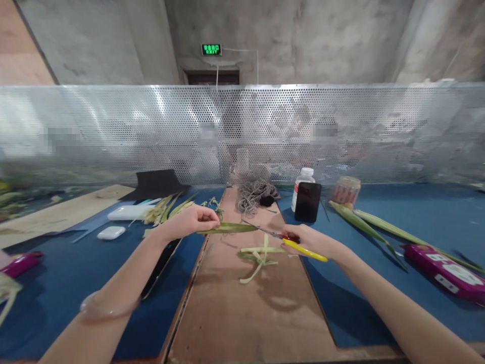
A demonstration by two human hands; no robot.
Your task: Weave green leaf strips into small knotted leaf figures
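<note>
Between the fingers of my left hand (202,221) is one end of a green leaf strip (238,228), which points right over the wooden board. My right hand (303,239) grips scissors (305,250) with yellow and red handles. Their blades reach left to the strip's free end; whether they touch it I cannot tell. Below, on the brown wooden board (242,313), lie several pale green leaf pieces (258,259) crossing each other.
Beyond the hands lies tangled grey cord (255,194). Right of it are a white bottle (306,175), a black phone (308,202), a jar (346,190), long leaves (364,225) and a magenta pouch (443,270). Leaves (162,210) and a white case (111,232) lie left.
</note>
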